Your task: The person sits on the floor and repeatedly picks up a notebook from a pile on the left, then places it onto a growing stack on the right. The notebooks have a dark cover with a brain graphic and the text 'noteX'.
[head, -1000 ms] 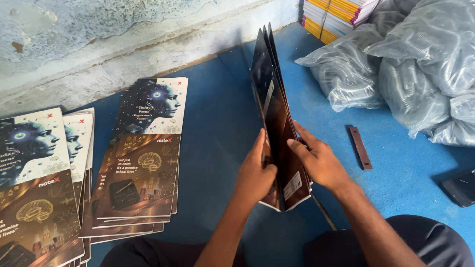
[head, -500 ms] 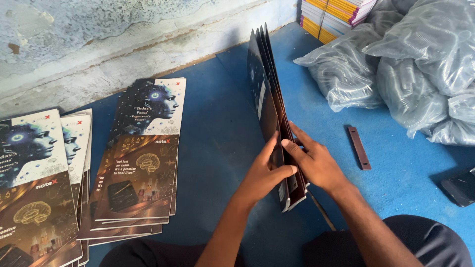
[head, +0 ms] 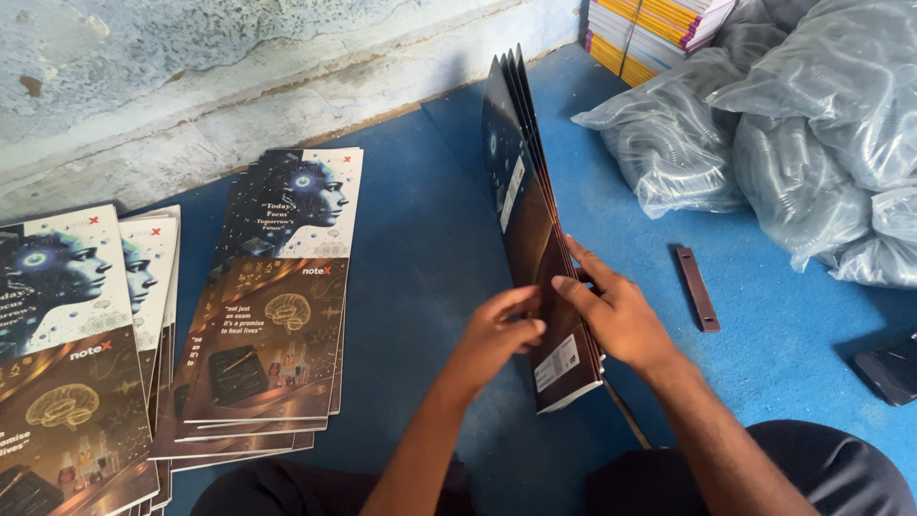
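Standing on edge on the blue floor [head: 420, 220], a bundle of printed cover sheets [head: 530, 229] is gripped between both hands near its lower end. The bundle is seen almost edge-on, so only a narrow strip of its dark brown and black glossy face is shown; the printed design cannot be made out, apart from two pale label patches. The sheets are fanned slightly apart at the far end, and how many are held cannot be counted. The left hand [head: 497, 336] is closed around the bundle's left face, thumb and fingers pinching it. The right hand [head: 616, 311] is pressed flat against the right side, its fingertips partly hidden behind the sheets.

Left of the bundle, a flat stack of covers [head: 272, 306] showing a robotic head and a brain is laid on the floor, and further left a second stack [head: 67, 363] is cut off by the frame edge. Right of the bundle, a small dark bar [head: 697, 289] is lying on the floor. Beyond it, clear plastic bags [head: 802, 134] of coiled material are heaped, their contents hard to identify. Behind the bundle, a pile of coloured books [head: 650, 29] is cropped at the top.
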